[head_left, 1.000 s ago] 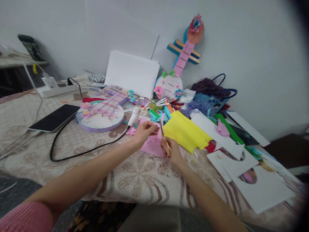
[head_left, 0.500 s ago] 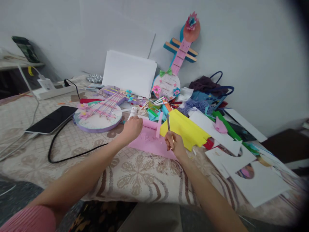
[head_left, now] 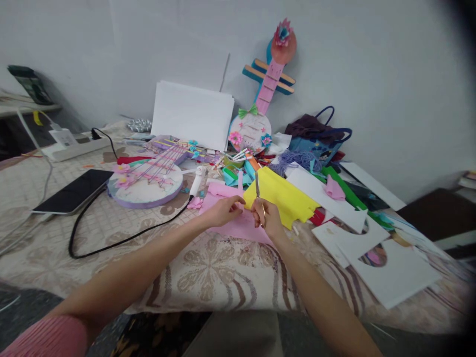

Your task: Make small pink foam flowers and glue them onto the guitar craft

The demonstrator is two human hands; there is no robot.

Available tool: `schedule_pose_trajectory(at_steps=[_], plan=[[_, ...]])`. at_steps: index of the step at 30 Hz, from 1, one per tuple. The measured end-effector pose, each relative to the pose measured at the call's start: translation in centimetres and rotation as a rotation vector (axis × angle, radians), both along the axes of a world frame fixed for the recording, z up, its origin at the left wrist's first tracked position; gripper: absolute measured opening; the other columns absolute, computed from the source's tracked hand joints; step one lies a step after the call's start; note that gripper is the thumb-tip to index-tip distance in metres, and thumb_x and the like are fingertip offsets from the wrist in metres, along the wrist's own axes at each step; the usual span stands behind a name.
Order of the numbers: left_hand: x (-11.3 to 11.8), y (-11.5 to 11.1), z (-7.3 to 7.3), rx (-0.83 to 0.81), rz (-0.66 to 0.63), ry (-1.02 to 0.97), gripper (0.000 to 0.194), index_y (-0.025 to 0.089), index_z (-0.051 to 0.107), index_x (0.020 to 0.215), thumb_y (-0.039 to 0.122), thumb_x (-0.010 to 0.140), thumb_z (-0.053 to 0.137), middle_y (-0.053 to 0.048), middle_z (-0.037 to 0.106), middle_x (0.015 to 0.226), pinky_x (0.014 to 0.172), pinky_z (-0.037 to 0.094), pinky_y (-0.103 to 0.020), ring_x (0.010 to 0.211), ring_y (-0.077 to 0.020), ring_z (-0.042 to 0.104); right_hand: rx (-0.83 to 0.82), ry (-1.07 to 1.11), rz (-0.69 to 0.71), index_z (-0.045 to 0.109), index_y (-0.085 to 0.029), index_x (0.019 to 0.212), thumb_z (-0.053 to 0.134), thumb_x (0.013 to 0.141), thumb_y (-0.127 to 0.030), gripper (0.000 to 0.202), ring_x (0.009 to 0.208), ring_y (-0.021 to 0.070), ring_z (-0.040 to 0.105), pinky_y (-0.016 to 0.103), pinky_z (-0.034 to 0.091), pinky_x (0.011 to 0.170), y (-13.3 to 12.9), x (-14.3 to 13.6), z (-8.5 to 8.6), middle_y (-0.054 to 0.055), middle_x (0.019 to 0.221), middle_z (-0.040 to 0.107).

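Scissors (head_left: 257, 184) are gripped in my right hand (head_left: 267, 214), blades pointing up and away from me. My left hand (head_left: 225, 210) hovers over a pink paper sheet (head_left: 247, 233), its fingers curved and a little apart. Its fingertips are beside the lower end of a narrow pink strip (head_left: 240, 182), and whether they touch it I cannot tell. Behind the left hand lies a rolled part of the pink paper (head_left: 223, 190). A yellow sheet with a jagged edge (head_left: 284, 196) lies just beyond my right hand.
Left of my hands are a white glue gun (head_left: 197, 182) with a black cord, a round stringed craft instrument (head_left: 148, 191) and a tablet (head_left: 74, 191). A second decorated instrument (head_left: 269, 87) leans on the wall. White cut-out boards (head_left: 399, 272) lie at right.
My left hand has left the rolled pink paper near the glue gun and moved right, toward the strip. The scissors stay in my right hand. The view has shifted slightly.
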State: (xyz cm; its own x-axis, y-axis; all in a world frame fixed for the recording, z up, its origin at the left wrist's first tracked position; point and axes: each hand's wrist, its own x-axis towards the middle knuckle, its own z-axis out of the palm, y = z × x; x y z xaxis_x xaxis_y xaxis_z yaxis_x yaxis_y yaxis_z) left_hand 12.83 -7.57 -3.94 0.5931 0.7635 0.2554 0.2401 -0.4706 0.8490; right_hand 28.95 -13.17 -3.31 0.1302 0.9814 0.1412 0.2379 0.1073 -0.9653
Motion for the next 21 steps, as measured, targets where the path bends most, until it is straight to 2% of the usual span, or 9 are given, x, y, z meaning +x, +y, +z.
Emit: schedule_pose_trajectory(at_steps=[4,7,10,14,17,21], plan=[[0.5,0.2,-0.2,0.074,0.064,0.028,0.02,0.018,0.067,0.084,0.017,0.069,0.053,-0.005,0.068,0.072,0.059,0.043,-0.024,0.062,-0.0169,0.06,-0.004,0.011,0.007,0.049,-0.018,0.063,0.046,0.076,-0.065,0.049,0.03,0.0065,0.036,0.02,0.036,0.032,0.0,-0.1,0.0,-0.008,0.037,0.037],[0.6,0.6,-0.6,0.093,0.073,0.059,0.026,0.018,0.067,0.09,0.015,0.07,0.05,-0.004,0.068,0.069,0.058,0.042,-0.024,0.059,-0.0168,0.06,0.003,0.004,-0.002,0.049,-0.018,0.064,0.046,0.076,-0.065,0.049,0.029,0.007,0.038,0.02,0.034,0.032,0.2,0.1,-0.2,-0.008,0.037,0.038],[0.8,1.0,-1.1,0.06,0.04,0.054,0.028,0.019,0.067,0.094,0.017,0.071,0.051,-0.005,0.07,0.077,0.061,0.043,-0.025,0.066,-0.0178,0.062,0.003,-0.001,-0.012,0.049,-0.018,0.063,0.046,0.076,-0.066,0.05,0.029,0.0073,0.04,0.02,0.033,0.032,0.6,0.5,-0.4,-0.007,0.037,0.038],[1.3,1.5,-1.4,-0.014,0.016,-0.014,0.019,0.02,0.07,0.081,0.02,0.069,0.055,-0.005,0.071,0.078,0.061,0.044,-0.025,0.066,-0.0175,0.062,0.001,-0.003,-0.027,0.049,-0.018,0.062,0.046,0.075,-0.066,0.051,0.029,0.0075,0.04,0.021,0.032,0.032,0.8,0.8,-0.4,-0.007,0.038,0.039],[1.4,1.7,-0.8,-0.046,0.031,-0.074,0.015,0.018,0.07,0.075,0.019,0.068,0.056,-0.006,0.07,0.076,0.06,0.045,-0.025,0.064,-0.0163,0.061,0.002,0.048,-0.037,0.051,-0.017,0.063,0.049,0.075,-0.064,0.049,0.03,0.0077,0.041,0.021,0.03,0.033,0.6,0.5,-0.2,-0.006,0.04,0.042],[1.0,1.1,0.4,-0.012,0.014,-0.196,0.023,0.015,0.067,0.083,0.011,0.068,0.051,-0.006,0.069,0.087,0.061,0.045,-0.023,0.068,-0.0127,0.059,-0.003,0.216,-0.052,0.056,-0.015,0.067,0.057,0.074,-0.057,0.042,0.035,0.0066,0.042,0.021,0.027,0.036,0.7,0.2,0.0,-0.002,0.05,0.052]])
